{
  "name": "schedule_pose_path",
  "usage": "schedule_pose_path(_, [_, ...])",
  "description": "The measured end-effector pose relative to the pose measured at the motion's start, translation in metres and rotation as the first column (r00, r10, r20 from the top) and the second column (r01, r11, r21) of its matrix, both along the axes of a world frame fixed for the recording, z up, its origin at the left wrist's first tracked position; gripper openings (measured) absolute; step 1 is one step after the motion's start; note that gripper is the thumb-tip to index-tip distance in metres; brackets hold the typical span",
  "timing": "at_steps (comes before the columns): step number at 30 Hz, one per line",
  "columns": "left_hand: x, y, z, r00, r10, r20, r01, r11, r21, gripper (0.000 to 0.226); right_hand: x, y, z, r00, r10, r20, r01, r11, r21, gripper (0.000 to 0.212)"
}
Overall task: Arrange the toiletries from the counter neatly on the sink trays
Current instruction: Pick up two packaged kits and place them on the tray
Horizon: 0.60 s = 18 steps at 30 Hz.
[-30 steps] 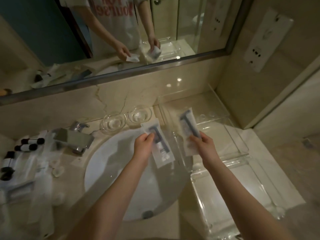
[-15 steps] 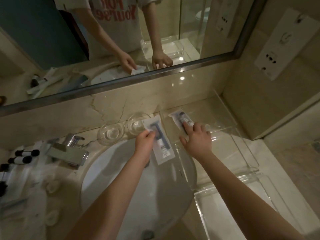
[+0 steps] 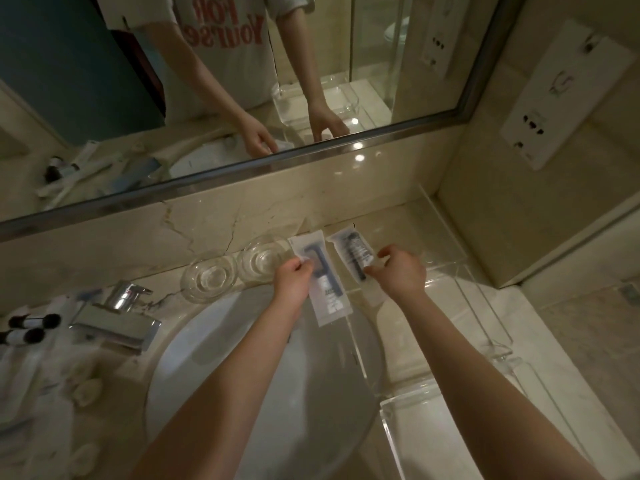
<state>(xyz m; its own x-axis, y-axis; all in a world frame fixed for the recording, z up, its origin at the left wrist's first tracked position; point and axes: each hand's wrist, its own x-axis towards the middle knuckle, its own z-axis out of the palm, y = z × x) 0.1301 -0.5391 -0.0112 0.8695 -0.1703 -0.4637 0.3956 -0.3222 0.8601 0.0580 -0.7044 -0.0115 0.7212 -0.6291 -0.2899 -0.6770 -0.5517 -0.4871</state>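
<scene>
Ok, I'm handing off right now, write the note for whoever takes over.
Left hand grips a razor packet over the back rim of the sink, not yet placed. Right hand is at the edge of the second packet, which lies in the back-left corner of the clear tray; grip unclear. To do: black-capped bottles and other toiletries on the counter left of the faucet.

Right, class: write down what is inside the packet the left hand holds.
Through the clear packet, a blue razor shows: head near the top, handle running down. A white label covers part of the handle, and the left hand hides the packet's left edge.
</scene>
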Motion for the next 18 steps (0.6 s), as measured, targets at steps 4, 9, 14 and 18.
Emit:
schedule_pose_path(4, [0.001,0.0,-0.001,1.0,0.002,-0.014,-0.002,1.0,0.003,0.016,0.001,-0.003,0.005,1.0,-0.008,-0.001,0.009,0.997,0.075,0.028])
schedule_pose_path(9, [0.008,-0.018,0.006,1.0,0.01,-0.01,-0.01,0.999,-0.032,0.022,-0.012,-0.021,0.015,0.943,-0.192,0.27,0.093,0.936,0.34,0.014])
schedule_pose_path(14, [0.011,-0.05,0.007,0.982,-0.091,0.165,0.061,0.982,0.179,0.02,-0.027,-0.029,0.011,0.894,-0.325,0.31,0.146,0.863,0.483,0.024])
schedule_pose_path(18, [0.004,-0.048,0.005,0.937,-0.198,0.287,0.042,0.882,0.47,0.021,-0.031,-0.027,0.009,0.87,-0.358,0.337,0.145,0.842,0.52,0.024])
